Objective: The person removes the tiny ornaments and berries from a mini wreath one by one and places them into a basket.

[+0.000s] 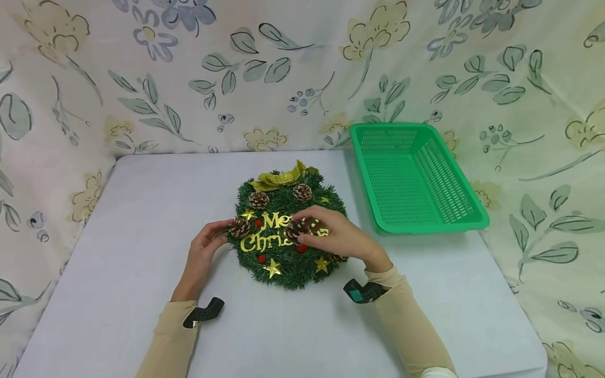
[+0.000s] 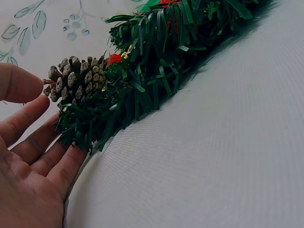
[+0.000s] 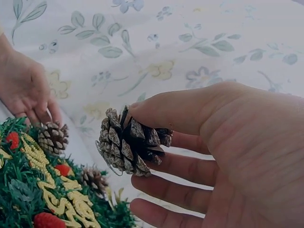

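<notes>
A green Christmas wreath [image 1: 293, 273] with gold lettering, stars, red berries and pine cones lies on the white table. My right hand [image 1: 337, 233] holds a loose pine cone [image 3: 123, 145] over the wreath's middle, thumb on top and fingers beneath. A thin wire loop [image 3: 108, 159] hangs off this cone. At the wreath's left edge is my left hand [image 1: 208, 249], its fingertips touching the greenery, as the left wrist view shows. Thumb and forefinger of that hand are right at the stem end of another pine cone [image 2: 78, 78] that sits on the wreath.
A green plastic basket [image 1: 373, 194] stands at the table's back right, with nothing in it. Behind the table hangs a flowered cloth [image 1: 283, 121]. A gold ribbon bow [image 1: 279, 180] sits on the wreath's far side.
</notes>
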`<move>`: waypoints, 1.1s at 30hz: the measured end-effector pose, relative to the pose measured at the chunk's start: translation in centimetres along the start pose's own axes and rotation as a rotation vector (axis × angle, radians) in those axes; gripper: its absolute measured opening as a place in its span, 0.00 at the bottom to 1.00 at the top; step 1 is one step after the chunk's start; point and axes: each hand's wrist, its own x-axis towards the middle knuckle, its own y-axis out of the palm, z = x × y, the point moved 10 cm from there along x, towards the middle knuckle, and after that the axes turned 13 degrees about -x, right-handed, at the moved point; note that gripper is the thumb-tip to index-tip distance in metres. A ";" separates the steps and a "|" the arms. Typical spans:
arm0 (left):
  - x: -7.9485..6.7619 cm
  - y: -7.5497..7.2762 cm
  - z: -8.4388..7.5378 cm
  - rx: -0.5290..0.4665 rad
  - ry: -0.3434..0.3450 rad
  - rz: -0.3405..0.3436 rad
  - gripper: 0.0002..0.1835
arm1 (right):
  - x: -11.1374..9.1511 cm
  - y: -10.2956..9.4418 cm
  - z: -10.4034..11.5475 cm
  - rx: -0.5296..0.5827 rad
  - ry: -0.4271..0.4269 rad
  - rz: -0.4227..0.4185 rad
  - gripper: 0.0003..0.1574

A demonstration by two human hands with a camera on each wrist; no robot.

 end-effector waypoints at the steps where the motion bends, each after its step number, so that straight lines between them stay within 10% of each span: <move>1: 0.0 0.0 0.0 -0.001 0.001 0.001 0.20 | 0.0 -0.1 0.0 0.002 0.002 -0.003 0.27; 33: 0.0 0.0 0.1 -0.003 -0.006 -0.015 0.20 | -1.1 -3.1 -0.3 0.023 -0.014 -0.124 0.28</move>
